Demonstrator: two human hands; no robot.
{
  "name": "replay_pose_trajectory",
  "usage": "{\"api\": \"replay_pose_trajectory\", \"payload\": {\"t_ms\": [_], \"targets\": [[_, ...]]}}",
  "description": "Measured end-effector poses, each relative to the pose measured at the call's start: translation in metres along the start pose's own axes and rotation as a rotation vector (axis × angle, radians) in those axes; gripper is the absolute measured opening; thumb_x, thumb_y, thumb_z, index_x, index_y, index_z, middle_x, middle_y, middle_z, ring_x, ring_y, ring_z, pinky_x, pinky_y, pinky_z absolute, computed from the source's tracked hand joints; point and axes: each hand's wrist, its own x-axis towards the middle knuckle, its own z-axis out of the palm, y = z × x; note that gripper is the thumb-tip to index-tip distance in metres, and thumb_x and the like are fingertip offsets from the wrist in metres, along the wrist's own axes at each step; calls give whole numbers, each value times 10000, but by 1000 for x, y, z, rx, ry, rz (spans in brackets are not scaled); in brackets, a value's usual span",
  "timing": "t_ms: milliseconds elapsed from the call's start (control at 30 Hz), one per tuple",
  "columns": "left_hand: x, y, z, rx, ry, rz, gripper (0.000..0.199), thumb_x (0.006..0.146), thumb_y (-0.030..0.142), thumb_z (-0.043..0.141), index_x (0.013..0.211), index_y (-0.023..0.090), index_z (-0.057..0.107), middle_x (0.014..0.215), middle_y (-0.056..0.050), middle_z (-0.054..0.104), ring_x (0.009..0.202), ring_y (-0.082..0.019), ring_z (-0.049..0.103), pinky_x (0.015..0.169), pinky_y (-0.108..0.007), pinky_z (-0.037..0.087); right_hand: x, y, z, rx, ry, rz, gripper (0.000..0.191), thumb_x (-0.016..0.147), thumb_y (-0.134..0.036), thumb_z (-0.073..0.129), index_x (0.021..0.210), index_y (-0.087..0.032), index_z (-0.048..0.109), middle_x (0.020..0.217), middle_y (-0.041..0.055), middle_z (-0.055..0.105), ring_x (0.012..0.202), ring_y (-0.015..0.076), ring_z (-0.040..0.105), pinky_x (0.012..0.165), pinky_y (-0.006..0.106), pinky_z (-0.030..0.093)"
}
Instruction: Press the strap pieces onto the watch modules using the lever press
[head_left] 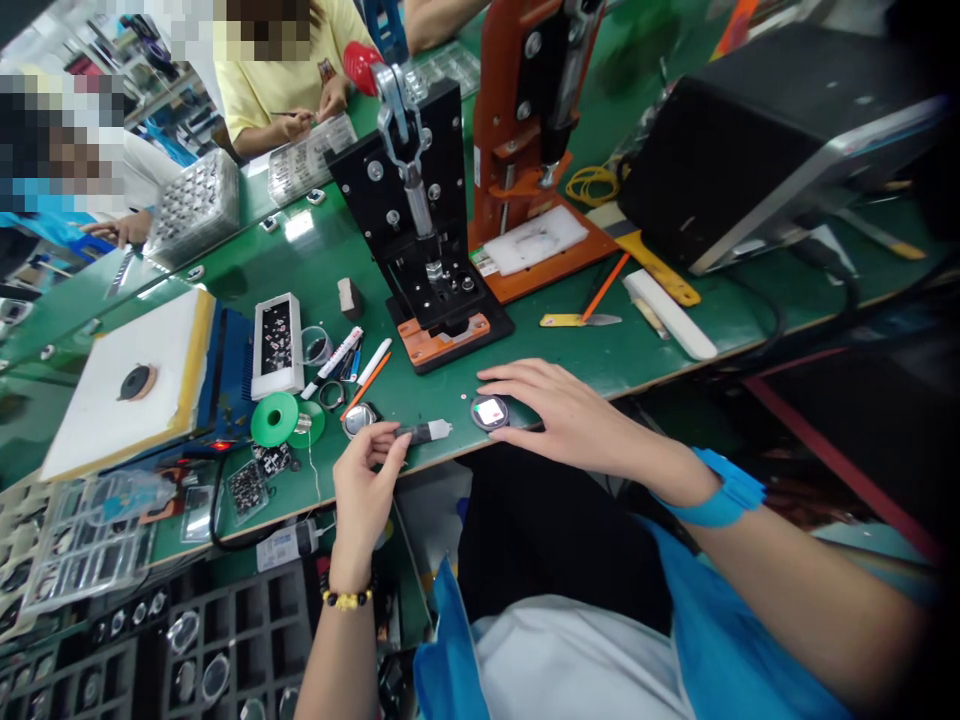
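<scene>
Head view: your left grip (365, 488) pinches a slim white-tipped tool (424, 432), its long axis pointing right at a round watch module (490, 412) lying just beside your open, arched right grip (562, 412) on the green table (540, 345).

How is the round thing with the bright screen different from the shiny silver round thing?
The round device has a bright, lit screen; the silver disc shows only shiny metal. The right hand rests on the round device, while the silver disc lies by the left hand. Both are round and lie on the green bench mat.
</scene>
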Motion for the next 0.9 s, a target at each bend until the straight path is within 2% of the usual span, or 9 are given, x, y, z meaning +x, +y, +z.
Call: {"api": "replay_pose_trajectory", "payload": {"t_ms": [133, 200, 333, 433, 633, 900], "targets": [[2, 4, 1, 31, -30, 52, 381, 840, 416, 866, 1131, 205, 740, 888, -17, 669, 734, -124, 631, 677, -205, 559, 1, -4, -2, 100, 45, 32, 343, 959, -384, 760, 1233, -227, 627, 1392, 91, 620, 1327, 312, 544, 1094, 562, 492], [2, 5, 0, 56, -56, 79, 365, 850, 386, 850, 1156, 217, 746, 894, -17, 670, 727, -124, 621, 674, -211, 555, 1, -4, -5, 235, 91, 82, 347, 958, -422, 750, 1231, -235, 644, 1369, 99, 627, 1314, 307, 562, 1115, 544, 489], [1, 3, 0, 96, -59, 109, 271, 900, 375, 785, 1130, 234, 758, 870, -9, 674, 711, -129, 615, 685, -230, 550, 1, 0, -10, 796, 144, 239, 472, 950, -574, 732, 1276, -242, 662, 1354, 99, 652, 1302, 291, 611, 1164, 487, 499], [-1, 1, 2, 103, -39, 115, 270, 899, 406, 776, 1113, 242, 754, 847, 6, 673, 675, -128, 609, 662, -236, 545, 2, 5, -12, 1123, 189, 318, 576, 914, -650, 704, 1280, -208, 646, 1346, 142, 667, 1295, 316, 633, 1194, 509, 490], [-1, -2, 6, 93, -24, 140, 295, 905, 456, 746, 1103, 237, 753, 844, 2, 678, 665, -137, 623, 631, -248, 543, 3, 8, -9, 1322, 217, 381, 576, 849, -604, 755, 1252, -209, 641, 1337, 165, 665, 1306, 319, 626, 1217, 539, 473], [-2, -1, 6, 121, -31, 141, 302, 926, 476, 702, 1113, 243, 746, 853, -4, 673, 664, -150, 616, 641, -272, 547, 0, 2, -9, 1456, 182, 269, 427, 941, -521, 750, 1272, -252, 739, 1314, 91, 673, 1287, 249, 619, 1194, 402, 496]]}}
